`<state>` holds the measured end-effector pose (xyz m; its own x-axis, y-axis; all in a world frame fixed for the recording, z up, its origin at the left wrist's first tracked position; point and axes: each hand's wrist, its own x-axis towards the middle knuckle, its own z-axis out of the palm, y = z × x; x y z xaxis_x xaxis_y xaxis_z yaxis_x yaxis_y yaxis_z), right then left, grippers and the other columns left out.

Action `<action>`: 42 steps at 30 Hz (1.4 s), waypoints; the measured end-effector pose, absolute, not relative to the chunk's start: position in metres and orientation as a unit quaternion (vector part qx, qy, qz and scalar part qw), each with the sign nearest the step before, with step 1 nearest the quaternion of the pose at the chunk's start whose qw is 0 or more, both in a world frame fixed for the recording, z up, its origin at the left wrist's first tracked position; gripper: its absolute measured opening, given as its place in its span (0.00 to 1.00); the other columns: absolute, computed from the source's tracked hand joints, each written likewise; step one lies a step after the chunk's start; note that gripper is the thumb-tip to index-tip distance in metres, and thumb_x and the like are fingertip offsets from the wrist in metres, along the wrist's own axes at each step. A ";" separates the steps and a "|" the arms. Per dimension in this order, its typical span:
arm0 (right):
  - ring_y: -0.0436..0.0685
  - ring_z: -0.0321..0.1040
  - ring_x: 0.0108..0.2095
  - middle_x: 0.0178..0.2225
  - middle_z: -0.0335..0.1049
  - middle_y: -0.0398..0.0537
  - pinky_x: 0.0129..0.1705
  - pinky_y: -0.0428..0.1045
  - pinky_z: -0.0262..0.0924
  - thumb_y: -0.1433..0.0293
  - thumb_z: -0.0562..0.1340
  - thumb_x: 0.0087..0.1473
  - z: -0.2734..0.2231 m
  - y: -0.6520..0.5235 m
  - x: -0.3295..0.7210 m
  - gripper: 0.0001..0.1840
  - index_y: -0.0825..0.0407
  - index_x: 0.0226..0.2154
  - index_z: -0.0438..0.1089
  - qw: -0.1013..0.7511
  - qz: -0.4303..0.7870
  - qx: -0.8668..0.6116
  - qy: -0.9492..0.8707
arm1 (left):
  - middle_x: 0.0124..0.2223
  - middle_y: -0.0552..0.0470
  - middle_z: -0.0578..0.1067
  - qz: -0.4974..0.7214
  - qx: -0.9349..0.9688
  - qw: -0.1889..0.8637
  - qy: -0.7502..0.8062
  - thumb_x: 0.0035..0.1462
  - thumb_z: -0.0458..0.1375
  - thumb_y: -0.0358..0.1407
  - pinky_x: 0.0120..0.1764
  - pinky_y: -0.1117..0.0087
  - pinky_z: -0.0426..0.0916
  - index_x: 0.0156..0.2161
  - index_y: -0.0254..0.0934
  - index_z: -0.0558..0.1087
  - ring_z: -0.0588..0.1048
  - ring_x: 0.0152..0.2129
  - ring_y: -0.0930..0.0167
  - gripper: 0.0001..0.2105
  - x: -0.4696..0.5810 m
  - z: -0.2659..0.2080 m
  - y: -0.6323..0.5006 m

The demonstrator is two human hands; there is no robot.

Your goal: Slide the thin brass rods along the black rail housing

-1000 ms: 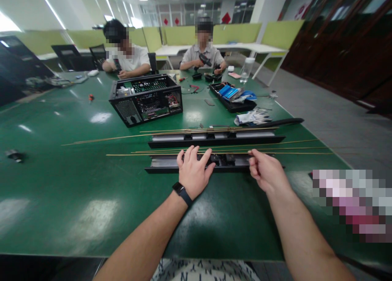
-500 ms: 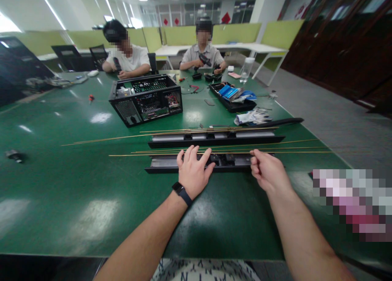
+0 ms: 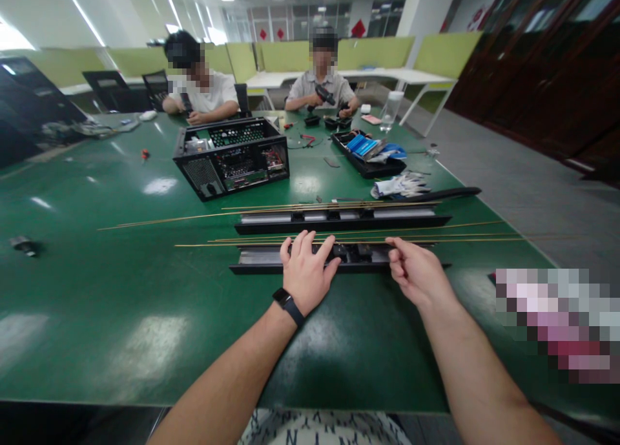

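Note:
My left hand point(image 3: 307, 270), with a dark band at the wrist, lies with fingers spread over the nearer black rail point(image 3: 256, 269) and the thin brass-coloured rods across it. The thumb and forefinger of my right hand point(image 3: 419, 270) are pinched on a thin brass-coloured rod point(image 3: 465, 240), above the right part of that rail. Dark blocks point(image 3: 364, 252) sit in the rail's channel between my hands. A farther, similar rail point(image 3: 339, 225) lies parallel behind, with more thin rods point(image 3: 184, 217) along it. My hands cover part of the nearer rail.
An open black computer case point(image 3: 232, 157) stands beyond the rails. To its right are a black tray point(image 3: 368, 164) with blue items, white gloves point(image 3: 400, 185) and a clear bottle point(image 3: 389, 112). Two people point(image 3: 201, 96) sit across the green table point(image 3: 121, 290). A blurred pink-and-grey patch covers the right edge.
My right hand has moved a little left along the rods, still pinched. My left hand has stayed in place on the rail.

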<state>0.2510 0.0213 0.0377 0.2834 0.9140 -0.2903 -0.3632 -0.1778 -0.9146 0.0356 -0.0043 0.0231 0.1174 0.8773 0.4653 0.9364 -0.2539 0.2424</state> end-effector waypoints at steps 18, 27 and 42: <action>0.42 0.50 0.10 0.17 0.60 0.38 0.06 0.38 0.39 0.69 0.66 0.55 0.038 0.023 0.256 0.07 0.55 0.30 0.70 0.598 0.523 -0.562 -0.229 | 0.61 0.46 0.69 -0.266 -0.747 0.057 -0.606 0.64 0.54 0.48 0.64 0.49 0.48 0.60 0.53 0.68 0.61 0.62 0.60 0.20 0.035 0.024 -0.004; 0.43 0.50 0.10 0.17 0.61 0.38 0.06 0.38 0.39 0.69 0.67 0.54 0.036 0.024 0.257 0.07 0.55 0.29 0.70 0.602 0.510 -0.567 -0.237 | 0.61 0.46 0.69 -0.265 -0.748 0.058 -0.606 0.64 0.54 0.48 0.64 0.49 0.48 0.61 0.53 0.67 0.61 0.62 0.59 0.21 0.035 0.024 -0.004; 0.43 0.51 0.10 0.17 0.62 0.39 0.06 0.39 0.39 0.71 0.66 0.52 0.035 0.022 0.257 0.05 0.56 0.31 0.71 0.600 0.505 -0.568 -0.250 | 0.61 0.46 0.69 -0.265 -0.748 0.057 -0.606 0.64 0.54 0.48 0.64 0.48 0.48 0.61 0.53 0.67 0.61 0.63 0.59 0.21 0.035 0.023 -0.004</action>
